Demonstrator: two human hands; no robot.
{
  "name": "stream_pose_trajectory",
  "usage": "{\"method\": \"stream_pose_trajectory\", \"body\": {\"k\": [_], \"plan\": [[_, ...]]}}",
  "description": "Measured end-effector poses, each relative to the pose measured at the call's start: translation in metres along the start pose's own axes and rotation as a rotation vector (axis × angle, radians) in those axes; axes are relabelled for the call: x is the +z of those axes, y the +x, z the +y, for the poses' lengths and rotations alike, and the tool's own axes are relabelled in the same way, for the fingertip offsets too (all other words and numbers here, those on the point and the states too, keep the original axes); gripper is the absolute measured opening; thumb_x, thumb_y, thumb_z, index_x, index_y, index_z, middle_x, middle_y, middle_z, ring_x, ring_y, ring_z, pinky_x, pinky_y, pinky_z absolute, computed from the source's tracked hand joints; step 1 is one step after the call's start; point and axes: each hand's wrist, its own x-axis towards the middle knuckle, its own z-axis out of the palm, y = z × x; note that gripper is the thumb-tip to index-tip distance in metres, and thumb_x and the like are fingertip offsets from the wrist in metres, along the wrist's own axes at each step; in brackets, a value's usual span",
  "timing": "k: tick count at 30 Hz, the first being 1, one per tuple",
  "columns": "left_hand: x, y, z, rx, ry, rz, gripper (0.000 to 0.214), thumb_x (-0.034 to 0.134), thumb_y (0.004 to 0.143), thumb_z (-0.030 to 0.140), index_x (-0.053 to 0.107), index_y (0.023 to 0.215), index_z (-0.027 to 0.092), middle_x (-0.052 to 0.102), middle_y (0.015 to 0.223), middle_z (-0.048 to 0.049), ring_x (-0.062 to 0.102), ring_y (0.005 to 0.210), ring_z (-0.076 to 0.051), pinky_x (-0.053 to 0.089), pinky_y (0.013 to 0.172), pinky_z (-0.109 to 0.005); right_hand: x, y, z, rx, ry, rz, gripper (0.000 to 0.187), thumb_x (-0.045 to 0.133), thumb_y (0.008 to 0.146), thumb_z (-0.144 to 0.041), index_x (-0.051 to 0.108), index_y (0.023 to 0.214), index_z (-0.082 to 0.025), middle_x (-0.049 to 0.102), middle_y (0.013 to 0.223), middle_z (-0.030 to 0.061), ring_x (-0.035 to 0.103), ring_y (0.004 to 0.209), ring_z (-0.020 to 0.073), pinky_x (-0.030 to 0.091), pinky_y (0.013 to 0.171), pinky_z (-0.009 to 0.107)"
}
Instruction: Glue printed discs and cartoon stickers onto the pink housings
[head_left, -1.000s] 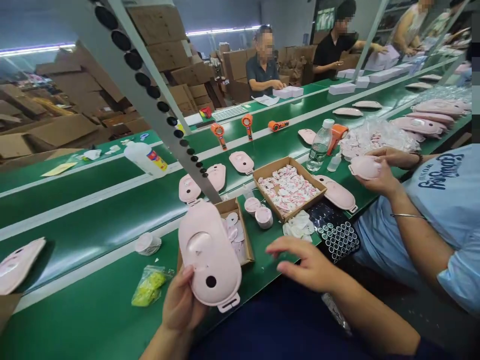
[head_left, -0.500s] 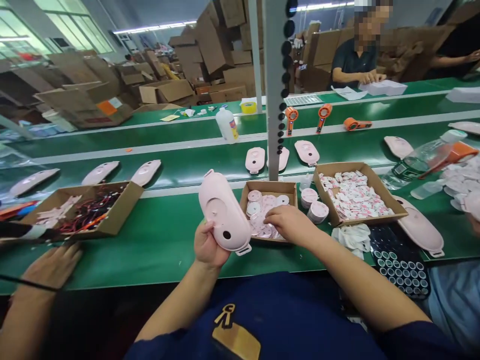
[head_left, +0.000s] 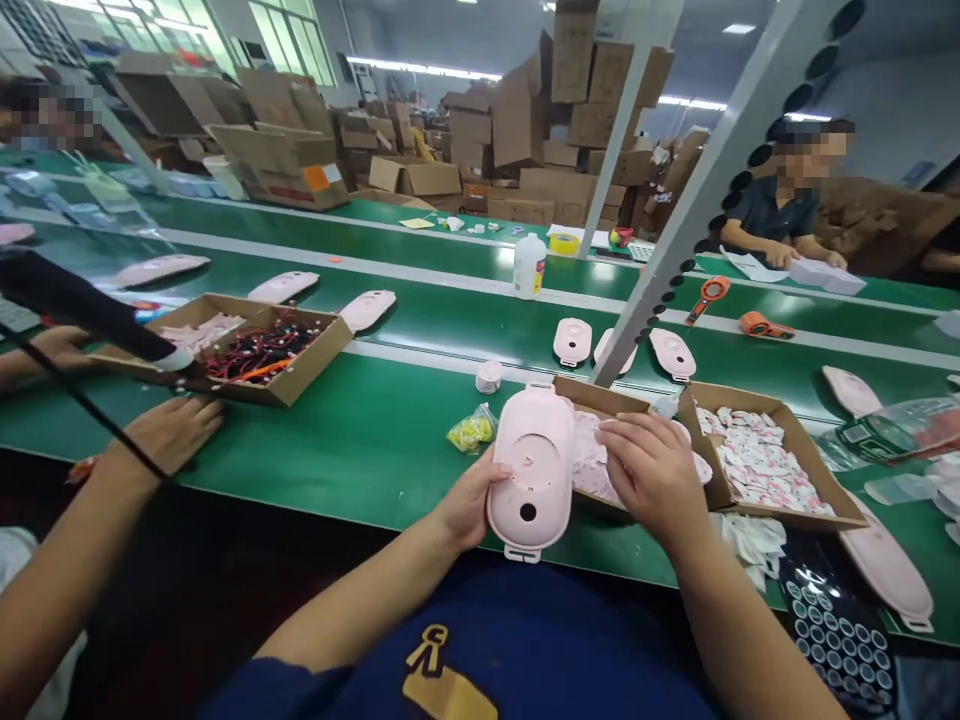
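Note:
My left hand (head_left: pixel 469 500) grips a pale pink plastic cover (head_left: pixel 532 400) by its left edge. The cover is held nearly upright, showing a round recess, a small black hole and a slotted tab at each end. Just right of it is my right hand (head_left: pixel 656 475), fingers bent and close together over a cardboard box of round pink-and-white discs (head_left: pixel 592 460). Whatever lies between those fingertips, if anything, is hidden. The cover and my right hand block part of that box.
A box of printed pieces (head_left: pixel 765 460) stands at right, a box of wires (head_left: pixel 262 350) at left, beside a co-worker's hand (head_left: pixel 169 430). A slanted metal post (head_left: pixel 675 220) rises behind the discs. A small bag (head_left: pixel 472 430) lies left of the cover. More pink covers (head_left: pixel 367 310) line the belt.
The view has turned left, so the scene sits further right. My left hand has brought the cover more upright, close beside the disc box. My right hand's fingers have risen from among the discs.

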Motion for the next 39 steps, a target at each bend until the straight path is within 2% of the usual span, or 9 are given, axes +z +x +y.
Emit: {"method": "stream_pose_trajectory", "body": {"k": [2, 5, 8, 11, 16, 22, 29, 35, 39], "plan": [[0.001, 0.001, -0.007, -0.017, 0.021, -0.119, 0.056, 0.078, 0.062, 0.025, 0.067, 0.117, 0.015, 0.074, 0.111, -0.0108, 0.067, 0.101, -0.028, 0.05, 0.088, -0.035, -0.018, -0.013, -0.016, -0.204, 0.033, 0.173, 0.03, 0.053, 0.093, -0.018, 0.067, 0.118, -0.026, 0.07, 0.126, 0.0035, 0.054, 0.128, 0.0253, 0.026, 0.117, 0.048], [0.006, 0.001, -0.017, -0.033, 0.048, -0.231, 0.058, 0.079, 0.067, 0.029, 0.064, 0.122, 0.02, 0.07, 0.122, -0.0103, 0.063, 0.111, -0.03, 0.049, 0.093, -0.038, -0.032, -0.019, -0.031, -0.45, 0.098, 0.068, 0.032, 0.054, 0.092, -0.019, 0.064, 0.122, -0.026, 0.067, 0.13, -0.0009, 0.055, 0.128, 0.0209, 0.013, 0.124, 0.045], [0.009, 0.001, -0.023, -0.059, 0.149, -0.264, 0.057, 0.082, 0.07, 0.03, 0.063, 0.123, 0.022, 0.067, 0.126, -0.0102, 0.059, 0.12, -0.033, 0.046, 0.098, -0.041, -0.035, -0.022, -0.029, -0.401, 0.135, -0.113, 0.04, 0.055, 0.091, -0.033, 0.059, 0.13, -0.024, 0.064, 0.135, 0.0023, 0.049, 0.135, 0.0255, 0.0, 0.124, 0.053], [0.01, 0.004, -0.027, -0.149, 0.206, -0.29, 0.059, 0.081, 0.072, 0.032, 0.062, 0.126, 0.02, 0.067, 0.126, -0.0119, 0.06, 0.119, -0.034, 0.048, 0.096, -0.041, -0.034, -0.03, -0.018, -0.398, 0.155, -0.179, 0.054, 0.056, 0.091, -0.049, 0.054, 0.138, -0.024, 0.06, 0.14, 0.0042, 0.043, 0.14, 0.0278, -0.006, 0.123, 0.054], [0.01, 0.009, -0.03, -0.135, 0.185, -0.267, 0.055, 0.081, 0.072, 0.033, 0.063, 0.122, 0.019, 0.071, 0.117, -0.0109, 0.067, 0.104, -0.031, 0.053, 0.083, -0.035, -0.033, -0.045, -0.001, -0.366, 0.138, -0.125, 0.055, 0.056, 0.092, -0.054, 0.052, 0.14, -0.028, 0.062, 0.138, 0.0014, 0.045, 0.138, 0.0272, -0.014, 0.121, 0.053], [0.017, 0.011, -0.026, -0.179, 0.317, -0.282, 0.056, 0.08, 0.073, 0.033, 0.063, 0.124, 0.018, 0.07, 0.12, -0.0107, 0.065, 0.11, -0.031, 0.052, 0.087, -0.036, -0.024, -0.041, -0.002, -0.441, 0.163, -0.136, 0.053, 0.047, 0.095, -0.058, 0.057, 0.134, -0.023, 0.057, 0.143, -0.0006, 0.042, 0.14, 0.0248, -0.015, 0.121, 0.05], [0.009, 0.012, -0.025, -0.165, 0.308, -0.017, 0.059, 0.088, 0.058, 0.033, 0.068, 0.111, 0.017, 0.076, 0.106, -0.0125, 0.07, 0.093, -0.031, 0.056, 0.076, -0.033, -0.019, -0.078, 0.017, -0.197, 0.104, 0.09, 0.028, 0.061, 0.093, -0.039, 0.064, 0.119, -0.028, 0.072, 0.122, -0.0011, 0.055, 0.128, 0.0237, 0.003, 0.123, 0.052], [0.001, 0.018, -0.02, -0.229, 0.347, 0.258, 0.077, 0.092, 0.038, 0.032, 0.068, 0.109, 0.017, 0.078, 0.091, -0.0122, 0.072, 0.083, -0.036, 0.059, 0.059, -0.032, -0.006, -0.109, 0.061, 0.531, 0.051, 0.358, 0.024, 0.056, 0.091, -0.025, 0.067, 0.113, -0.022, 0.067, 0.12, 0.0122, 0.06, 0.115, 0.0295, 0.041, 0.105, 0.052], [0.006, 0.017, -0.016, -0.319, 0.403, 0.29, 0.1, 0.093, 0.035, 0.029, 0.059, 0.128, 0.017, 0.078, 0.087, -0.01, 0.073, 0.075, -0.036, 0.06, 0.056, -0.034, -0.03, -0.111, 0.053, 0.543, 0.134, 0.394, 0.029, 0.049, 0.095, -0.036, 0.065, 0.116, -0.024, 0.069, 0.112, 0.0103, 0.065, 0.106, 0.0242, 0.053, 0.092, 0.043]]}}
